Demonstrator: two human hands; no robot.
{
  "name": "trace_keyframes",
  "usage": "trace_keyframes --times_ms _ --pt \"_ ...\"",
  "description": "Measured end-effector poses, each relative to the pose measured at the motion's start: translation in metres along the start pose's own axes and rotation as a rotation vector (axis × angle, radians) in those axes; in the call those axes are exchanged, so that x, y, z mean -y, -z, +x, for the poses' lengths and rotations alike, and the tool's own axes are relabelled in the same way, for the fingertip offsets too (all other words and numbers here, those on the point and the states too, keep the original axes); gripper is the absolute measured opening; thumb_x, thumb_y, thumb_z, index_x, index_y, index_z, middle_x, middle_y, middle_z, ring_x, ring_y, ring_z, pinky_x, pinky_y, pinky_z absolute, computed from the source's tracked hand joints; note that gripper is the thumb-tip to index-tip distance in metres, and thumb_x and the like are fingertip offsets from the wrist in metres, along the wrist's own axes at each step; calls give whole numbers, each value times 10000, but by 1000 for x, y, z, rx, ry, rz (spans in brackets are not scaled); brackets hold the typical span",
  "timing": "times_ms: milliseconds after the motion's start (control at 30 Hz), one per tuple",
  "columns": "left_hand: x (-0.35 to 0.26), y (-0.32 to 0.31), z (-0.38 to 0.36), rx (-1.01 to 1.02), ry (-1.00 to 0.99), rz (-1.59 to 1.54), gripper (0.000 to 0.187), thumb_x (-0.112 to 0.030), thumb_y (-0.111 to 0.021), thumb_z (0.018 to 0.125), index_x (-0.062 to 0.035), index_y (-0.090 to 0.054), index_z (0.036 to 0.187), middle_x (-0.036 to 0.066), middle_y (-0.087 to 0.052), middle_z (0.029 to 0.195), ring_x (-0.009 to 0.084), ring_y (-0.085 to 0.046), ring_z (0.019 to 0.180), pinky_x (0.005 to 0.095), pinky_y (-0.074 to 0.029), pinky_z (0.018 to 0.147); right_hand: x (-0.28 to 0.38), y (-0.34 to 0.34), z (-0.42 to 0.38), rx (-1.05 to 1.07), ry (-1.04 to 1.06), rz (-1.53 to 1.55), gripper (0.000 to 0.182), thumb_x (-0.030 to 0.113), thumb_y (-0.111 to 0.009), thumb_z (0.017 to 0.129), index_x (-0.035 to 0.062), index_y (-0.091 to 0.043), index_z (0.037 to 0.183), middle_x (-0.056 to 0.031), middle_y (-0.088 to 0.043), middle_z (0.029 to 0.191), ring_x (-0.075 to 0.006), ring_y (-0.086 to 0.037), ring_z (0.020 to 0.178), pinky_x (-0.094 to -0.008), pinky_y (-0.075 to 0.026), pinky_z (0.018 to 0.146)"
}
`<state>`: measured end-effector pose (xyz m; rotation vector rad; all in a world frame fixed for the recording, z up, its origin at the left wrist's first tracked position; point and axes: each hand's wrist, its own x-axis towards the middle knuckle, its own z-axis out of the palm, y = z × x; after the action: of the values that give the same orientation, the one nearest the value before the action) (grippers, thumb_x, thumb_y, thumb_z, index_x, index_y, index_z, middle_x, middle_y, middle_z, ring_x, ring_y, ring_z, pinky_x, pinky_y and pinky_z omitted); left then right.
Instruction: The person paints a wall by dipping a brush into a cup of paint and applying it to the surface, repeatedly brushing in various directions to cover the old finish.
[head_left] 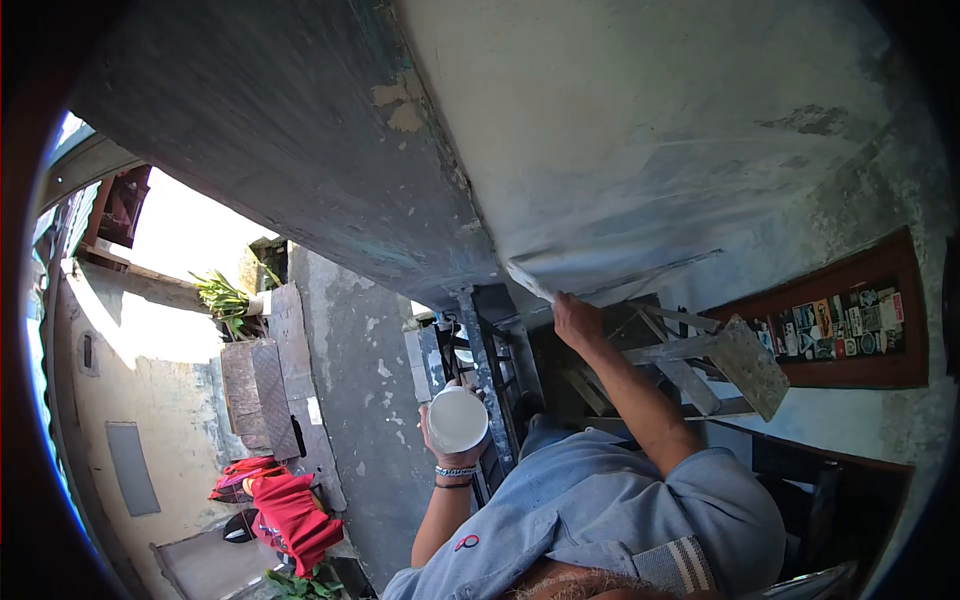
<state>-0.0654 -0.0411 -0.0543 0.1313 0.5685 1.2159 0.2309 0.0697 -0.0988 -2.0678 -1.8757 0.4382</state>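
Observation:
My left hand (432, 437) is wrapped round a white round tub (458, 420), seen from above, with pale, whitish contents. Stretched forward, my right hand (578, 320) is closed on a paintbrush (530, 282) with a whitish end. That end touches the lower part of the pale wall (660, 130), close to where it meets the dark grey surface (290, 140). Fresh-looking whitish streaks mark the wall around the brush. The brush handle is mostly hidden in my fingers.
A paint-spattered wooden stepladder (745, 370) stands right of my right arm, below a brown frame (905, 310) covered with stickers. A dark metal ladder (490, 370) rises beside the tub. Red cloth (292, 520) hangs at lower left, and a green plant (228, 300) grows further up.

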Motion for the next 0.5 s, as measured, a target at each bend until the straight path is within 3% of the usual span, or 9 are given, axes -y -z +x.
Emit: trace_keyframes --times_ms 133,233,500 --pt "2 5 -5 -52 8 -44 536 -365 -548 939 -96 -438 1390 130 -595 1253 324 -563 1194 475 -518 939 3 21 25 26 83 -124 145 150 -537 902 31 -603 951 -152 -659 851 -351 -686 760 -461 -550 656" --pt "1 -2 -9 16 35 -48 536 -353 -549 941 -95 -430 1395 130 -589 1272 322 -564 1188 462 -509 956 21 47 37 17 124 -130 132 141 -551 890 30 -608 933 -146 -655 824 -336 -689 738 -445 -551 643" --pt "2 -2 -1 8 28 -39 578 -410 -566 919 -110 -437 1396 120 -598 1269 299 -574 1176 426 -531 850 36 77 38 -47 157 -115 128 163 -548 912 42 -589 904 -124 -628 749 -340 -662 664 -454 -528 592"
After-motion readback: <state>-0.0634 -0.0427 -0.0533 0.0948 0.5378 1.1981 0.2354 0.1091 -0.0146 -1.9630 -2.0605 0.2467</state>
